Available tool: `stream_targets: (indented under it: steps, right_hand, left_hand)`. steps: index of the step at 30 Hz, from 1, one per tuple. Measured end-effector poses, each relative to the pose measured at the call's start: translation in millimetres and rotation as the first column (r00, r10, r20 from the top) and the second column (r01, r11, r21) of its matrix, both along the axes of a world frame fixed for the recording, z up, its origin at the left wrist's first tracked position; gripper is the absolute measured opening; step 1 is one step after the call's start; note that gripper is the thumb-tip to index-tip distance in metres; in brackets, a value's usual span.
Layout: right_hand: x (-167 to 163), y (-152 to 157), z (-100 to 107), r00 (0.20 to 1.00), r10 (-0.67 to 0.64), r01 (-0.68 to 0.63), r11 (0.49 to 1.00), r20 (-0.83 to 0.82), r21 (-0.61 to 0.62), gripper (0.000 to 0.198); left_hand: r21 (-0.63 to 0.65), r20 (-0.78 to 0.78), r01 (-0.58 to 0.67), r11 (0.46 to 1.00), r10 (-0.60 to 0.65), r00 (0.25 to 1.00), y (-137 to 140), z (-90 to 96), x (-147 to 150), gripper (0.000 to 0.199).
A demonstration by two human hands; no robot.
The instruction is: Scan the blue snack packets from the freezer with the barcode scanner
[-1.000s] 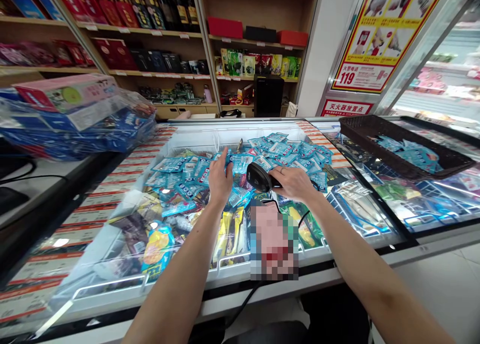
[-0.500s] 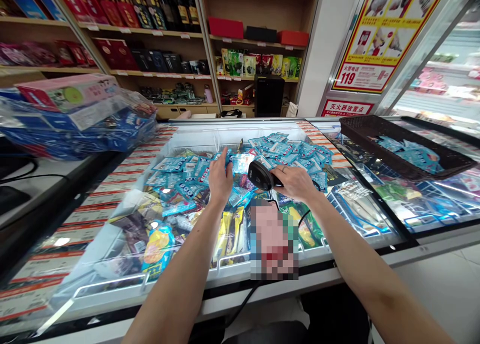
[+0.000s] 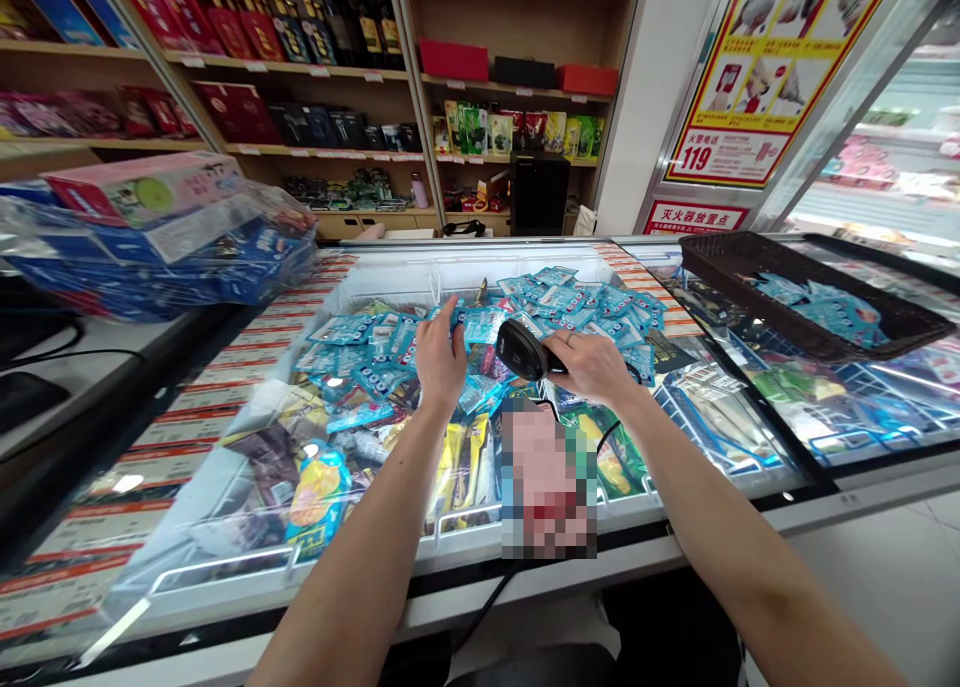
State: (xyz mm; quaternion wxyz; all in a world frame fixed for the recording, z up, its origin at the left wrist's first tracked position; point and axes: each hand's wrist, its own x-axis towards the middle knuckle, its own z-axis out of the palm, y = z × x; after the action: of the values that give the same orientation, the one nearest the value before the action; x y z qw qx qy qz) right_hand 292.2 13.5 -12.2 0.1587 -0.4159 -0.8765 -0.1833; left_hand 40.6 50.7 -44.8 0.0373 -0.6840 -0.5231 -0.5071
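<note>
Scanner (image 3: 519,349) in R hand (image 3: 592,362), L hand (image 3: 442,352) among blue pkts (image 3: 577,302)

Gripping blk scanner by handle w/ R hand, closed round it, approx. 3 o'clk from L hand. Aiming scanner head twd 9–10 o'clk, near closest pkt. Reaching in among blue pkts w/ L hand, index & thumb parted; can't tell if pinching anything, fingertips partly hidden. Strewn loosely over glass-topped freezer (image 3: 390,275), from 9 o'clk of L hand round to 1–2 o'clk of R hand. At 5 o'clk, by near edge: pixelated obj. (image 3: 546,467), too blurred to ID. At 3 o'clk: brown basket (image 3: 705,257) w/ more blue pkts inside. At 9–10 o'clk: blue boxes (image 3: 105,252) in clear plastic, w/ pink box (image 3: 142,187) on top. At 11–12 o'clk, beyond freezer: wooden shelves (image 3: 517,17) w/ bottles (image 3: 262,37), etc. At 2 o'clk: red/yellow sign (image 3: 739,157).
</note>
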Motion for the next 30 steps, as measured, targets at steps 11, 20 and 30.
stream_targets:
  steps: [11, 20, 30]
  right_hand:
    - [0.1, 0.7, -1.2, 1.000, -0.003, 0.004, 1.000, -0.018, 0.006, 0.031]
    - [7.2, 5.2, -7.1, 1.000, -0.004, 0.004, 1.000, -0.027, -0.005, 0.031]
    - [14.8, 8.8, -10.3, 0.994, -0.103, 0.100, 0.993, -0.037, -0.063, 0.033]
  left_hand:
    - [0.027, -0.007, -0.047, 0.999, 0.047, 0.999, -4.0, 2.9, 1.1, 0.040]
    - [-0.126, 0.113, -0.402, 0.907, 0.416, 0.902, -6.5, 9.0, -2.9, 0.045]
    - [-0.092, -0.198, -0.334, 0.938, 0.312, 0.929, -7.5, 3.8, 0.4, 0.058]
